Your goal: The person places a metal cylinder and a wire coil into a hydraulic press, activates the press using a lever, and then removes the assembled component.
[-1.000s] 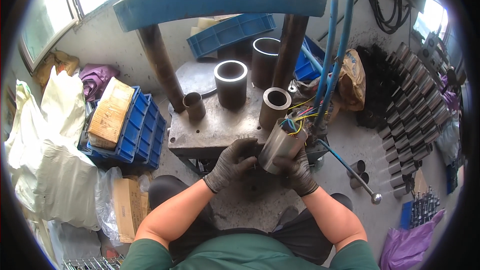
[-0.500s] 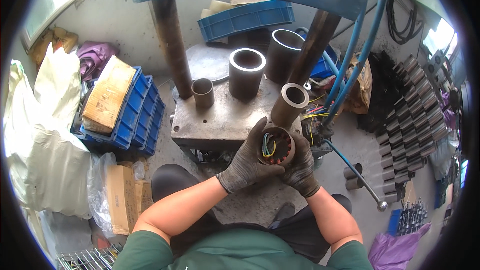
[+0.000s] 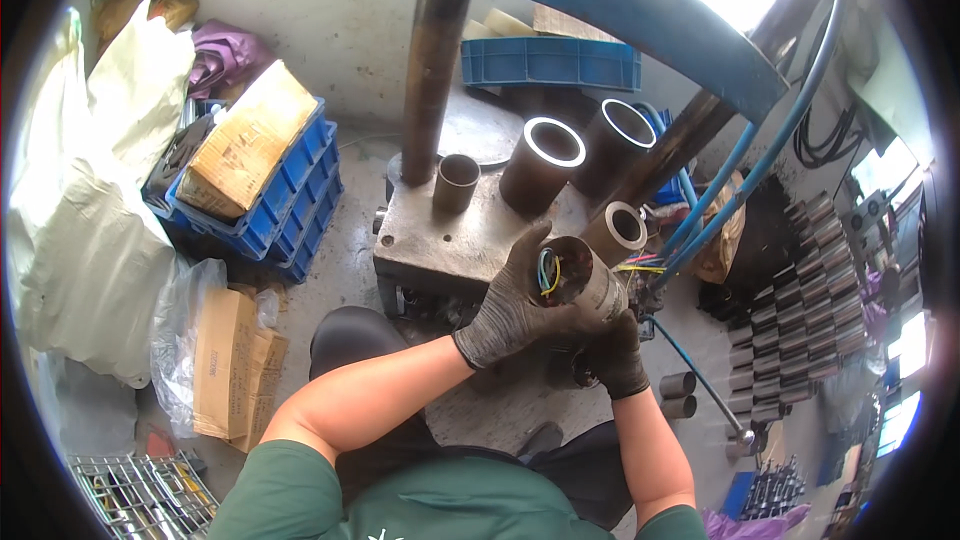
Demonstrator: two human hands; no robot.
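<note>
A motor stator in a cylindrical metal housing (image 3: 598, 290) is tilted between my gloved hands, above the front edge of the metal press table. Blue, yellow and white wires (image 3: 547, 272) stick up inside its open end. My left hand (image 3: 508, 302) is wrapped round the housing's left side, thumb along the rim. Against its lower right end my right hand (image 3: 614, 358) is closed, with its fingers partly hidden. A dark round part (image 3: 572, 368) shows beside the right fingers; I cannot make out what it is. Just behind the stator leans a thick-walled metal sleeve (image 3: 612, 232).
On the press table (image 3: 410, 230) stand a small tube (image 3: 456, 185) and two large cylinders (image 3: 540, 170). A blue press frame (image 3: 600, 0) arches overhead. Blue crates (image 3: 300, 210) stack at left; metal tubes (image 3: 800, 300) pile at right. A ball-ended lever (image 3: 720, 405) slants down near my right arm.
The stator has tipped so its outer side shows, its open end facing up and left. My right hand has slid down to its lower end. The view has shifted and turned.
</note>
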